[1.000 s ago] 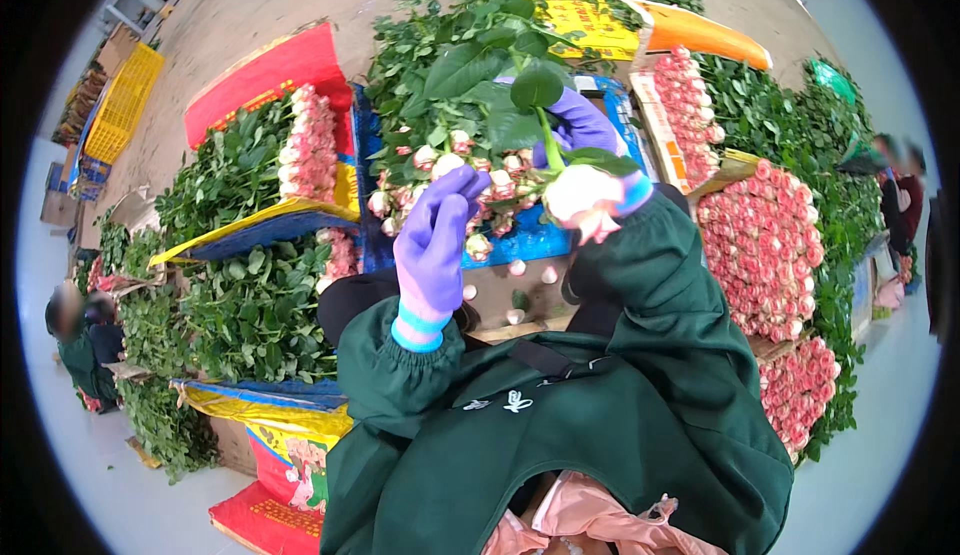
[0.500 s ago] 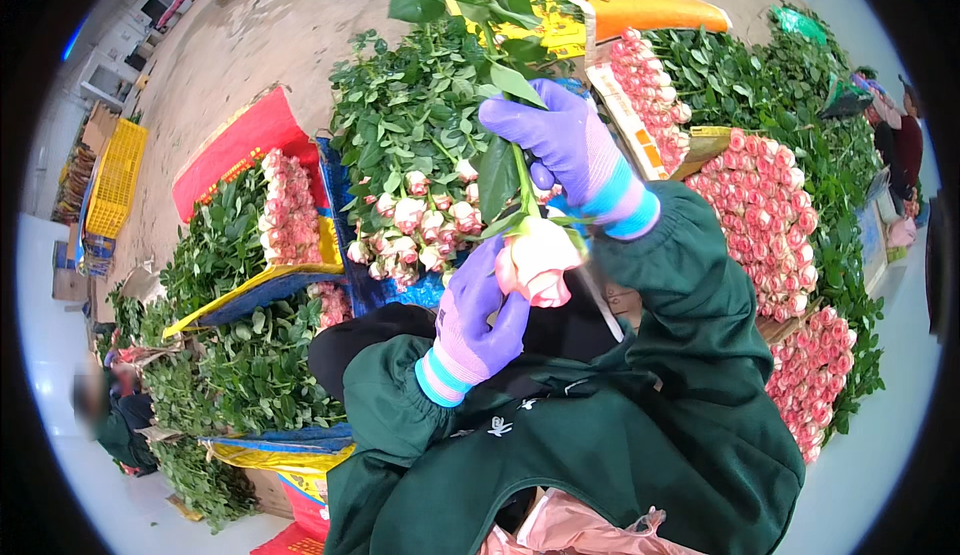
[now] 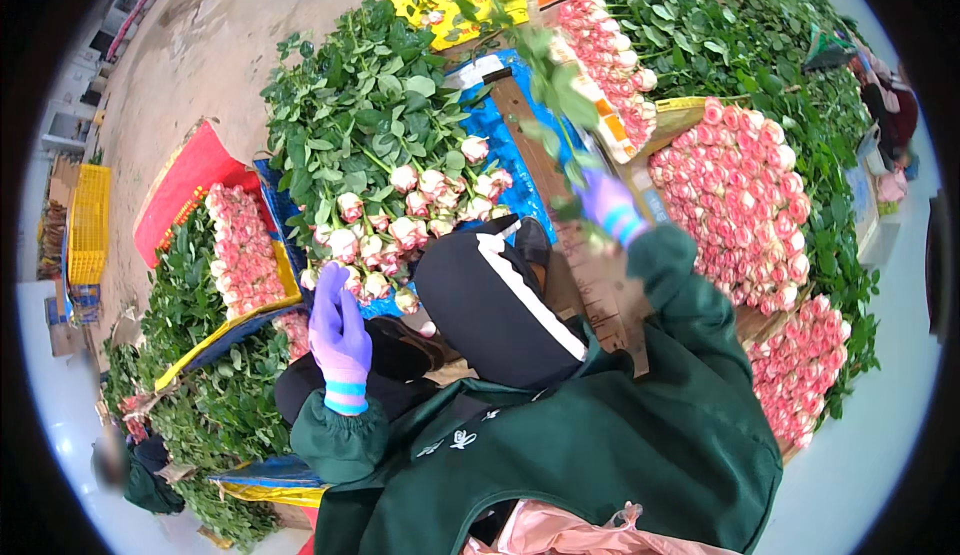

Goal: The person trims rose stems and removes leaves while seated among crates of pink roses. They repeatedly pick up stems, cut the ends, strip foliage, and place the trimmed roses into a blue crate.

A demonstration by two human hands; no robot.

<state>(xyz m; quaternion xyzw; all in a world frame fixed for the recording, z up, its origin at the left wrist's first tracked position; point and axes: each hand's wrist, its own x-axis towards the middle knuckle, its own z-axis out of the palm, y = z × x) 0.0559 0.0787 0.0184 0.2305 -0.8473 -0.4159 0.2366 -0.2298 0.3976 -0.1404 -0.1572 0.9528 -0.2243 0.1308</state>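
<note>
My left hand (image 3: 340, 333), in a purple glove with a striped cuff, is stretched out with nothing in it. Its fingertips reach the near edge of a loose pile of pink-and-white roses (image 3: 408, 230), whose leafy stems point away from me. My right hand (image 3: 607, 203), gloved the same way and smeared by motion, is closed round a single rose (image 3: 568, 90). The stem and leaves of that rose trail up and away from the hand. Its bloom is only a blur below the fingers.
Stacked pink rose bundles (image 3: 735, 205) stand on the right, and another bundle (image 3: 245, 250) lies left between red and yellow wrappers. Beyond my knee are a wooden board (image 3: 525, 145) and blue sheeting (image 3: 490, 140). A yellow crate (image 3: 90, 225) stands far left; other people sit at both sides.
My right hand has swung right and lower with the rose. The left hand has let go of the bloom and moved left to the pile. The view has shifted, showing the board and my knee.
</note>
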